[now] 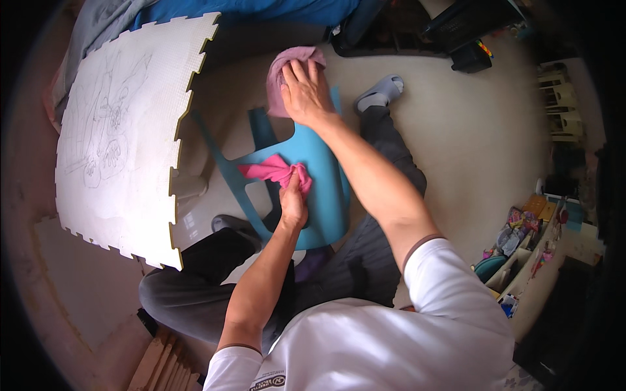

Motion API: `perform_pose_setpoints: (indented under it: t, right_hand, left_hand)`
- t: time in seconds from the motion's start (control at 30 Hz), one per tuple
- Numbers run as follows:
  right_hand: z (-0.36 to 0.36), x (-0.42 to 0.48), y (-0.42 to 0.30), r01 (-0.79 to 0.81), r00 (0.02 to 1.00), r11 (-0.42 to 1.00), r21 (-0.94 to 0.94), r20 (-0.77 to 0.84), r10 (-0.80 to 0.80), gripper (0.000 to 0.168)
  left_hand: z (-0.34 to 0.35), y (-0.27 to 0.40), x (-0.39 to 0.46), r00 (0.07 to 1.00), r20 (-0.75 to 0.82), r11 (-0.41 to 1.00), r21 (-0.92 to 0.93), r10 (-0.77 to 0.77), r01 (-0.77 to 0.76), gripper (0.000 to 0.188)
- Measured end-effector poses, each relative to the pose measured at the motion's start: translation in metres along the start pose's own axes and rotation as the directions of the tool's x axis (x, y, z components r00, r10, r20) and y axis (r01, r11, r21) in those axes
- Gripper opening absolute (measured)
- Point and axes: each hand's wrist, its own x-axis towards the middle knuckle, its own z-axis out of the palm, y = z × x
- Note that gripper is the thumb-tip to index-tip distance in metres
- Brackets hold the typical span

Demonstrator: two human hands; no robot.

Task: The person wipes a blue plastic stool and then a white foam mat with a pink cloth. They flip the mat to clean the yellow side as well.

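A teal plastic chair (318, 195) lies tipped between my legs, its openwork frame towards the left. My left hand (293, 205) grips a bunched bright pink cloth (276, 168) against the chair's broad curved panel. One loose end of that cloth trails left over the frame. Farther out, my right hand (308, 93) holds a pale pink cloth (279, 73) against the chair's far end, fingers laid over the fabric. The part of the chair under the pale cloth is hidden.
Close on the left stands a white foam mat tile (142, 146) with pencil drawings and a toothed edge. Blue fabric (244, 14) hangs at the top. A black plastic bin (472, 56) is at upper right. A divided organizer (513, 264) with small items stands at right.
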Motion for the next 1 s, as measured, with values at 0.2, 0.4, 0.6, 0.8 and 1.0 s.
perform_pose_setpoints:
  t: [0.2,0.4,0.6,0.8,1.0]
  right_hand:
    - [0.045,-0.116,0.006,-0.309,0.947,0.928,0.207,-0.021,0.320,0.063]
    - [-0.008,-0.267,-0.086,-0.452,0.889,0.832,0.322,0.243,0.389,0.064]
    - [-0.017,-0.277,-0.103,-0.532,0.846,0.810,0.245,0.196,0.496,0.060]
    - [-0.024,-0.160,-0.096,-0.645,0.745,0.695,0.319,0.465,0.478,0.068]
    - [0.034,-0.091,-0.065,-0.486,0.868,0.767,0.418,0.133,0.478,0.063]
  left_hand:
    - [-0.002,-0.020,0.022,0.994,-0.098,0.995,-0.088,-0.053,0.045,0.026]
    - [-0.005,0.013,0.046,0.975,-0.214,0.963,-0.247,0.054,-0.107,0.032]
    - [-0.030,0.036,0.069,0.991,-0.032,0.971,-0.200,0.127,-0.131,0.032]
    - [-0.035,0.061,0.003,0.992,-0.093,0.994,-0.043,0.091,-0.096,0.033]
    - [-0.031,0.070,-0.012,0.976,-0.186,0.993,-0.029,0.110,-0.118,0.031]
